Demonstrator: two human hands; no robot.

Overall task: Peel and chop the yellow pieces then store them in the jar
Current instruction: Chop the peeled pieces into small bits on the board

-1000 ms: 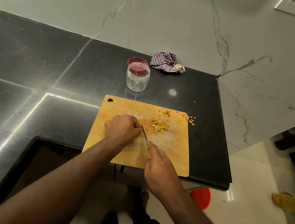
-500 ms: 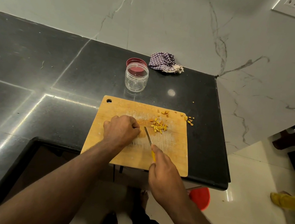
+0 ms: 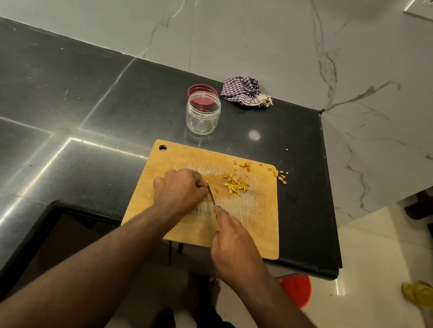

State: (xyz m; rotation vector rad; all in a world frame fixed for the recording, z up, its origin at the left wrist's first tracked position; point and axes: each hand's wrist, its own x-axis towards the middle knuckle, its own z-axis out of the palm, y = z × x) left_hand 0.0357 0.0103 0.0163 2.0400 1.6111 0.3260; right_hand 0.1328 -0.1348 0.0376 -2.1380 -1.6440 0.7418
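The chopped yellow pieces (image 3: 235, 187) lie in a small heap on the cutting board (image 3: 252, 221), just right of the left hand (image 3: 178, 190), with a few scraps at the board's far right corner. The left hand is curled, fingertips down on the board; whatever it pins is hidden under the fingers. The right hand (image 3: 235, 249) grips the knife (image 3: 211, 195), blade angled toward the left fingertips. To chop well, the knuckles should likely guide the blade, fingertips tucked back, and cuts kept short so bits don't scatter off the surface. The knife handle is mostly covered. The open jar (image 3: 202, 116) stands beyond both hands, apparently empty, its lid (image 3: 202, 91) behind it.
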